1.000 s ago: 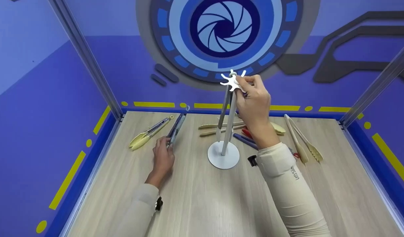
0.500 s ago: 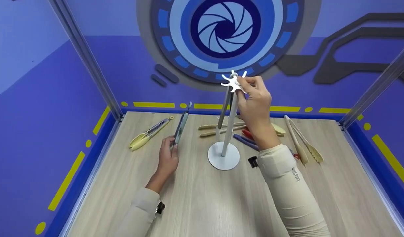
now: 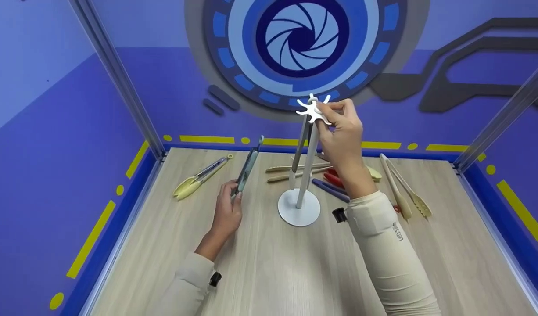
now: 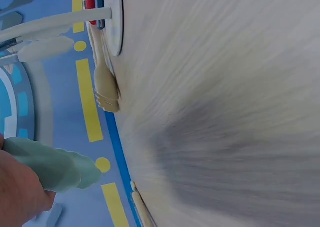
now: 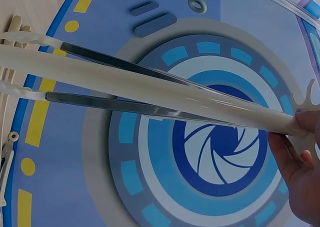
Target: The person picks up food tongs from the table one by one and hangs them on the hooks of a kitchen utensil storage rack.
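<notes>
My left hand (image 3: 228, 213) grips a pair of grey-green tongs (image 3: 248, 167) above the table, their ring end tilted up and away. In the left wrist view the soft green tips (image 4: 60, 169) stick out past the fingers. My right hand (image 3: 342, 138) pinches the top of a white utensil stand, next to its star-shaped hook wheel (image 3: 312, 112). From a far hook hangs a pair of metal tongs with whitish tips (image 5: 115, 103), behind the pole (image 5: 150, 89). The stand's round base (image 3: 310, 216) rests on the table.
Yellow tongs (image 3: 199, 179) lie at the left of the wooden table (image 3: 269, 267). Behind the stand and right arm lie beige tongs (image 3: 277, 178), purple tongs (image 3: 329, 189) and a red piece (image 3: 332, 179). Beige tongs (image 3: 400, 186) lie spread at the right. Blue panels surround the table.
My left hand has lifted the grey-green tongs off the table and moved them to the right, toward the stand. The right hand stays at the stand's top.
</notes>
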Available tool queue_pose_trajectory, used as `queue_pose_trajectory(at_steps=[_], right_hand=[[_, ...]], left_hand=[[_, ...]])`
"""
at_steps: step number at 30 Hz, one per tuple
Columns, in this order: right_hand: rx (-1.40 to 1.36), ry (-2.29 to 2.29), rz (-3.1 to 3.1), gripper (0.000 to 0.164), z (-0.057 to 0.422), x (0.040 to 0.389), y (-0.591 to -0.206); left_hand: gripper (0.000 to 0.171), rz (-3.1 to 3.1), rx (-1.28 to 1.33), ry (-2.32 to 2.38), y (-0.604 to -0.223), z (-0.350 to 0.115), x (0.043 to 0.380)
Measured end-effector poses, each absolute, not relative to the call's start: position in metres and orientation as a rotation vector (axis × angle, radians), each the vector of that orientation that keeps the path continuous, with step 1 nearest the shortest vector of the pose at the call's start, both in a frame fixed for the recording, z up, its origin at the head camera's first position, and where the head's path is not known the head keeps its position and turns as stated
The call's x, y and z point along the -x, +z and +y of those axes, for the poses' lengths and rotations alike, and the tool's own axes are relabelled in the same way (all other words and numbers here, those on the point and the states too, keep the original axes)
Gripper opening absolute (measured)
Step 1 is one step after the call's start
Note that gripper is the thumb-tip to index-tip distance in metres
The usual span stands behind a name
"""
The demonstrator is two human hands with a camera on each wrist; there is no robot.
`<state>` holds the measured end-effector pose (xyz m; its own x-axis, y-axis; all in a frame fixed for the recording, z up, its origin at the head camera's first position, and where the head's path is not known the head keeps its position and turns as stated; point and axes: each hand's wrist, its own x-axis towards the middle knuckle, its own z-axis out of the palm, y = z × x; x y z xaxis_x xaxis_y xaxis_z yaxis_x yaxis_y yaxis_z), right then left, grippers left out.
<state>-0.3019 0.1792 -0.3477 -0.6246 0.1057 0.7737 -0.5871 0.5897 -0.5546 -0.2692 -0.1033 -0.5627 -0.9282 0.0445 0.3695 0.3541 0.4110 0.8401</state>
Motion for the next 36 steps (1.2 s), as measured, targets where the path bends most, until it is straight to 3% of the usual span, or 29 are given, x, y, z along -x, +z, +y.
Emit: queue_pose_trajectory(at_steps=[19, 36], right_hand=[[-0.438, 1.193, -2.009, 0.028, 0.181, 0.304, -0.347], [-0.409, 1.24, -2.009, 0.027, 0.179, 0.304, -0.35]], left_hand=[[0.019, -2.17, 0.486, -1.672, -0.514, -0.069, 0.266], [0.02, -2.075, 0.541, -1.725, -0.48, -0.046, 0.284]])
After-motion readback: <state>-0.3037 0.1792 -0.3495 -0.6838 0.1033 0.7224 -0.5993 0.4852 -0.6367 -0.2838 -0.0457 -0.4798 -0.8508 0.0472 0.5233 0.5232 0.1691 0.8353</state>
